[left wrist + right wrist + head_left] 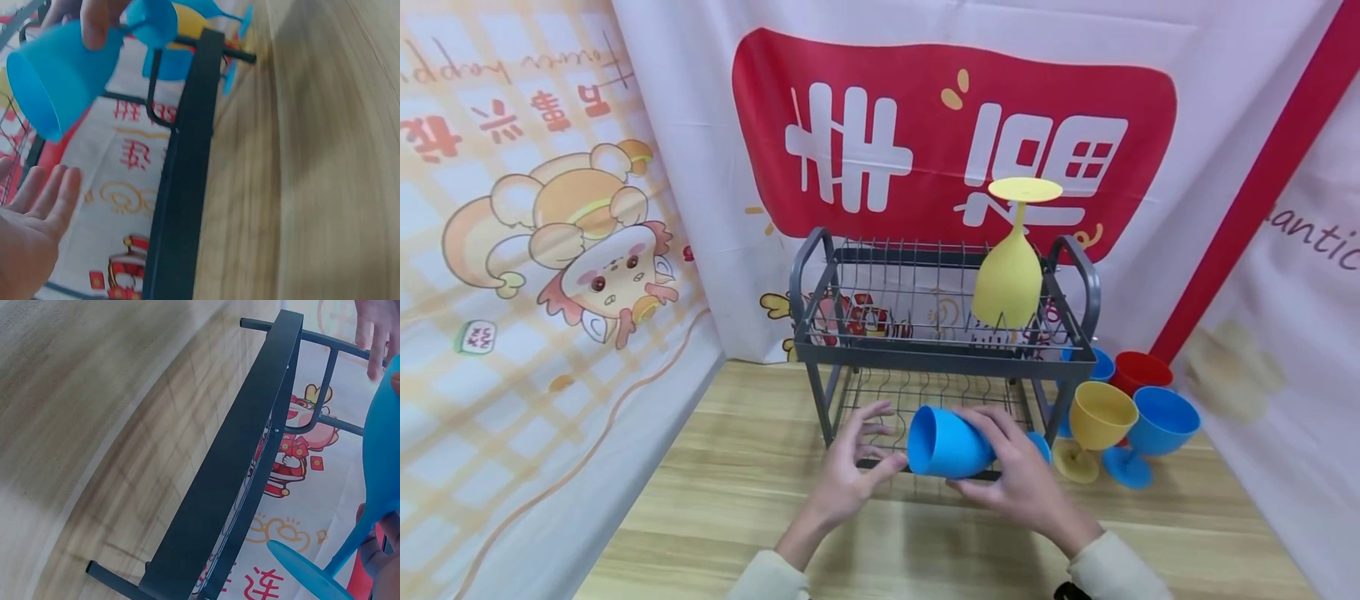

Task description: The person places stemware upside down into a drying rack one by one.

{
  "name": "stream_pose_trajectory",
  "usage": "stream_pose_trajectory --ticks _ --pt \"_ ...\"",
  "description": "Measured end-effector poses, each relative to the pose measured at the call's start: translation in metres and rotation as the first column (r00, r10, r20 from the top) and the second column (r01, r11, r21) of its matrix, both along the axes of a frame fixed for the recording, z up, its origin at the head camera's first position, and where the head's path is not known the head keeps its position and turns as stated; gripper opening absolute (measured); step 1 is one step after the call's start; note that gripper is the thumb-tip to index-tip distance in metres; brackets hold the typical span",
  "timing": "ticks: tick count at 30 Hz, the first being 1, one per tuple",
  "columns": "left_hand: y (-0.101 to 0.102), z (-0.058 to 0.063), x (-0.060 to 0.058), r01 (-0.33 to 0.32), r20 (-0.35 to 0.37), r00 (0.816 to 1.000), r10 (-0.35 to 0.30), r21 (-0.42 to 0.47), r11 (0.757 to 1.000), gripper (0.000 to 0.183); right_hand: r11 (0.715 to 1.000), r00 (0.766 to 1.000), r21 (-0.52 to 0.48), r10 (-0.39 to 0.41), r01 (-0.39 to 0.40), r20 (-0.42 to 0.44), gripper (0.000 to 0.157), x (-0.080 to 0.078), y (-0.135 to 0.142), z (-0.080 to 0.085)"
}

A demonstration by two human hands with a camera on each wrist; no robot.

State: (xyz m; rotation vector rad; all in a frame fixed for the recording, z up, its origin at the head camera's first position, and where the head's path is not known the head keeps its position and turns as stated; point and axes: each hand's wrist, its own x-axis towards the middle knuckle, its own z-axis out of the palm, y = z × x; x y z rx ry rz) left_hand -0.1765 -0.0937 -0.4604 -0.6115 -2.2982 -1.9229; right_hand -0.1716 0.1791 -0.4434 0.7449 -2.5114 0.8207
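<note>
The right hand (1021, 477) grips the blue cup (961, 447) sideways before the rack (917, 357); the left hand (848, 475), loosely spread, holds nothing. A light grip — no squeezing — should steady it best.

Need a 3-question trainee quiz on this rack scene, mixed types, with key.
1. True or false: the yellow cup on the upper tier of the rack is upside down.
2. Which hand grips the blue cup in front of the rack?
3. Fill in: the cups standing to the right of the rack, in the head view, are blue, yellow and ____.

Key: 1. True. 2. The right hand. 3. Red.
</note>
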Motion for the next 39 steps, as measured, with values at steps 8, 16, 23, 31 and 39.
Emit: stream_pose_trajectory --ticks 8,16,23,31,39 --pt "0.026 0.009 0.003 0.077 0.027 0.997 -0.075 -0.103 0.992 0.078 0.999 1.000 0.035 -0.002 0.002 0.011 0.095 0.001 -0.004 -0.002" --pt "0.032 0.005 0.002 0.045 0.040 0.998 -0.040 -0.121 0.992 0.066 0.995 0.999 0.099 -0.032 0.031 0.013 0.095 0.007 -0.009 -0.001" --pt "0.028 -0.003 0.000 -0.028 0.052 0.998 0.033 -0.097 0.995 0.065 0.992 0.990 0.070 -0.094 0.102 -0.103 0.092 0.015 -0.013 -0.007" --pt "0.027 -0.007 -0.001 -0.133 0.068 0.989 0.132 0.010 0.991 0.066 0.973 0.974 -0.074 -0.223 0.220 -0.030 0.052 0.021 -0.018 -0.020" --pt "0.036 -0.017 0.001 -0.076 0.125 0.990 0.061 0.122 0.990 0.071 0.910 0.866 -0.290 -0.129 0.298 0.483 0.053 0.022 -0.023 -0.024"
